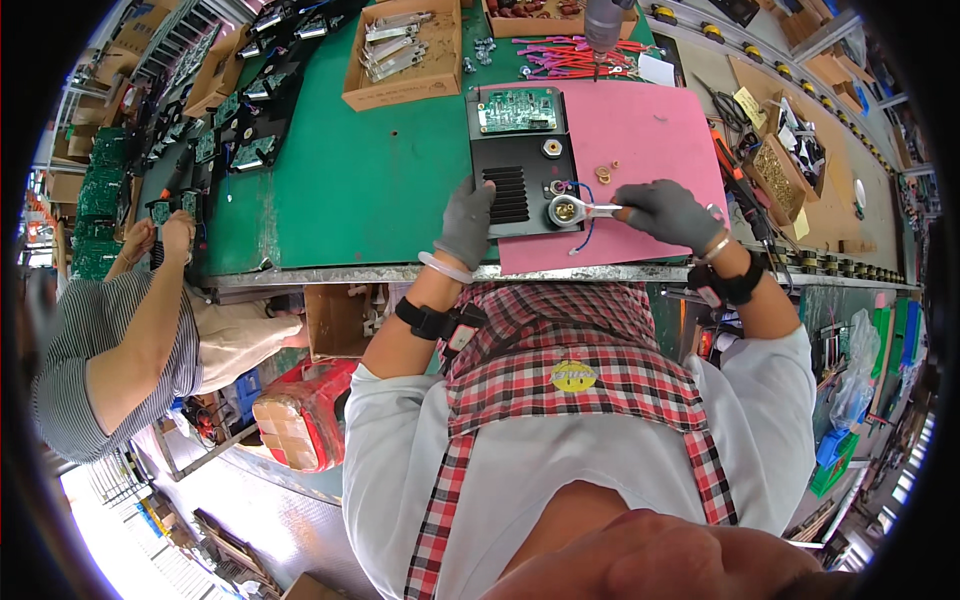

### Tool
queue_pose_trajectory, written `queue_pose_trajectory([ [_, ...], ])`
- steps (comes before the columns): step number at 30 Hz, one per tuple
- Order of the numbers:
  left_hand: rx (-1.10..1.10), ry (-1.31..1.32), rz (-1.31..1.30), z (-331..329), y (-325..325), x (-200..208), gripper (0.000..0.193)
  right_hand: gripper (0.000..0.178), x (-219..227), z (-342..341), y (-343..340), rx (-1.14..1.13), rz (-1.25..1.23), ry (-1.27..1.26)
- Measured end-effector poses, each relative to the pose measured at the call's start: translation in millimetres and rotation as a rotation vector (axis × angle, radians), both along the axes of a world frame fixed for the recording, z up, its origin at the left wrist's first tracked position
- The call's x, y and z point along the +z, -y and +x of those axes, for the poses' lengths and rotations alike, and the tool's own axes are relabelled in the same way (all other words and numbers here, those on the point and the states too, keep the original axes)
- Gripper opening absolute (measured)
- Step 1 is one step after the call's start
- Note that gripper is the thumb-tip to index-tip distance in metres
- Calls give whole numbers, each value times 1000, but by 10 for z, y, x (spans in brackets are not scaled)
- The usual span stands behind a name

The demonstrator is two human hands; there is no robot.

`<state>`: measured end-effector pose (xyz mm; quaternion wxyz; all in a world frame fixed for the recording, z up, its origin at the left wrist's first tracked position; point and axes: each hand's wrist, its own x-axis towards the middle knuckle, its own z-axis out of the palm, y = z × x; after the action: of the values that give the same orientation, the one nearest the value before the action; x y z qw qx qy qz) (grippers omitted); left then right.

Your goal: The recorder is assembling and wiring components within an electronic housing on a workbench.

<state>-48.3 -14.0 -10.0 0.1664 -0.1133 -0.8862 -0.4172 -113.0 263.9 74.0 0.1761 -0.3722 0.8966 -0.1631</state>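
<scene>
A black metal panel (525, 154) lies partly over a pink sheet (650, 140), with a green circuit board (517, 110) mounted at its far end. My left hand (467, 222), in a grey glove, is closed on the panel's near left edge, the thumb on top beside the slots. In my gloved right hand (672, 212) is a ring wrench (598, 211). Its ring sits around a brass fitting (566, 211) near the panel's right edge. A thin blue wire (588, 238) runs beside the ring. Farther up is another hex fitting (551, 148). Loose brass nuts (603, 174) rest on the pink sheet.
A cardboard tray of metal parts (400, 85) stands on the green mat (350, 190). Red and pink cables (580, 60) lie at the far side, under a hanging power screwdriver (603, 25). A parts box (775, 170) is at right. At left, a co-worker's hands (178, 235) handle boards.
</scene>
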Motion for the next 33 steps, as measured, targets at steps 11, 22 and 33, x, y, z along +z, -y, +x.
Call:
queue_pose_trajectory([
  [11,26,145,137,19,-60,-42,16,33,-151,-328,16,61,147,117],
  [22,184,163,257,96,-107,-113,16,34,-152,187,12,-265,118,309],
  [33,181,284,1039,121,-267,-101,23,36,-380,646,80,-430,-50,414],
])
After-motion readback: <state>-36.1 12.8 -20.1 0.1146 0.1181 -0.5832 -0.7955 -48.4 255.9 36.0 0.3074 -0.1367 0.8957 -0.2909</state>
